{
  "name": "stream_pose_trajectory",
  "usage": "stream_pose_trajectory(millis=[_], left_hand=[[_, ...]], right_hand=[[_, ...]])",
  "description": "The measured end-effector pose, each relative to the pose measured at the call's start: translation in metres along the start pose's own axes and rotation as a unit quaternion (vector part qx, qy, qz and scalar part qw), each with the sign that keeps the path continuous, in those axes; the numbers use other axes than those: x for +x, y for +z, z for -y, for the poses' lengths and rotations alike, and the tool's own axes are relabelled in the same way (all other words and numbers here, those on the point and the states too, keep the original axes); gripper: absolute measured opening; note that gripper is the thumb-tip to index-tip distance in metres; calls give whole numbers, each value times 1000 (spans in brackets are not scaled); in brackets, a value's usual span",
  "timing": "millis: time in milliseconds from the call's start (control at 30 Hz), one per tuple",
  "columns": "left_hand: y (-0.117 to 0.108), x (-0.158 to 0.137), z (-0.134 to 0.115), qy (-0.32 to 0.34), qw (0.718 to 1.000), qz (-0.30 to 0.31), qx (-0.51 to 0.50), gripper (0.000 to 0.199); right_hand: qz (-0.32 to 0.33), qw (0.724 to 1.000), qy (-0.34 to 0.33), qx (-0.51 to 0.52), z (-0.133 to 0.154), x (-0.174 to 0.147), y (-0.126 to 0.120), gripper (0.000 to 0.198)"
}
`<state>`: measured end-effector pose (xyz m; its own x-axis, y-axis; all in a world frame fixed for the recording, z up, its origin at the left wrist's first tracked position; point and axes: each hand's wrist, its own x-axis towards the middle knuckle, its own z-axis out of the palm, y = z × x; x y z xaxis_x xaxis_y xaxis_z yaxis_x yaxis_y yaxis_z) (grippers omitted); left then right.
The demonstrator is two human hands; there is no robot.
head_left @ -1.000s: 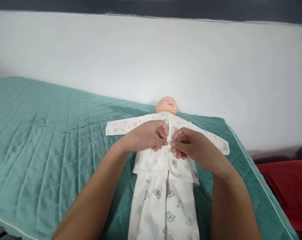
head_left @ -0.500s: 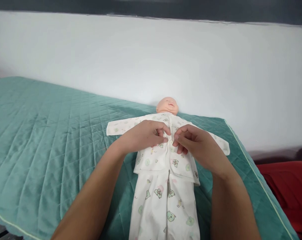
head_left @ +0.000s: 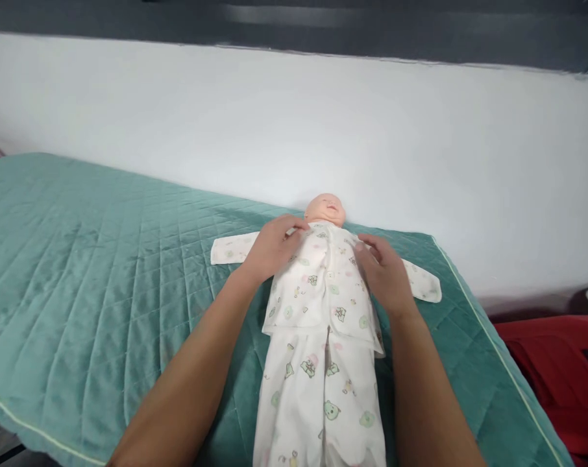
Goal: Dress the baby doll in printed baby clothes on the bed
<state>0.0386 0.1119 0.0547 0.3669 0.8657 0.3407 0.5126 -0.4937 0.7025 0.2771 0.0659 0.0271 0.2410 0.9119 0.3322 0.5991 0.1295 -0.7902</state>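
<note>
A baby doll [head_left: 325,209] lies on its back, its head toward the wall. It wears a white long-sleeved top [head_left: 318,292] printed with small green and pink animals, and matching trousers [head_left: 318,402]. The top's front edges meet along the middle of the chest. My left hand [head_left: 277,246] is at the doll's shoulder on the left, fingers bent and apart, over the sleeve's upper part. At the opposite shoulder is my right hand [head_left: 382,269], its thumb and fingers apart beside the top. Neither hand visibly holds anything; whether the fingertips press the cloth I cannot tell.
A green quilted cover [head_left: 128,292] with pale piping lies under the doll. Behind it rises a white wall [head_left: 226,123] with a dark band along the top. A red object [head_left: 557,376], perhaps a chair, stands beyond the cover's right edge.
Both hands have left the middle of the chest and moved apart, up to the shoulders. Their fingers have come away from the front closure, which now shows. The view has tilted slightly upward.
</note>
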Motion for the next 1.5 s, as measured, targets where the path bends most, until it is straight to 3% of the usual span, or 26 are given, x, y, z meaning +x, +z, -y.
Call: stream_pose_trajectory(millis=[67,200,333,500,600,733,833,967,1033,1200,1300,1500], left_hand=[[13,1,28,1,993,-39,108,35],[19,-13,70,-62,963,-38,259,46],[-9,-42,89,-144,938,-32,313,49],[-36,-80,99,-186,936,-39,298,47],[-28,-108,87,-174,937,-101,285,48],[2,-167,42,-55,978,-141,142,36],[28,-222,-2,-16,995,-101,9,25],[53,-277,-43,-47,996,-56,-42,32],[62,-288,-49,-56,996,-62,-27,35],[65,-282,-52,-57,996,-62,-15,11],[52,-280,-59,-56,996,-60,-40,15],[32,-298,-64,-64,991,-112,-29,11]], right_hand=[[4,998,-29,-60,-20,4,10,47],[-10,978,-28,-209,-51,3,9,52],[-4,945,13,-326,-79,-13,-28,56],[25,925,78,-370,-99,-53,-75,61],[14,937,74,-341,-91,-91,-80,61],[3,989,-14,-150,-50,-162,-71,53],[29,996,-65,-55,-2,-217,-63,40],[117,975,-147,-121,53,-263,-44,25],[119,963,-161,-178,67,-271,-31,22],[91,957,-146,-234,77,-268,-5,17],[79,961,-144,-223,80,-261,-3,13],[68,966,-184,-166,78,-272,-9,15]])
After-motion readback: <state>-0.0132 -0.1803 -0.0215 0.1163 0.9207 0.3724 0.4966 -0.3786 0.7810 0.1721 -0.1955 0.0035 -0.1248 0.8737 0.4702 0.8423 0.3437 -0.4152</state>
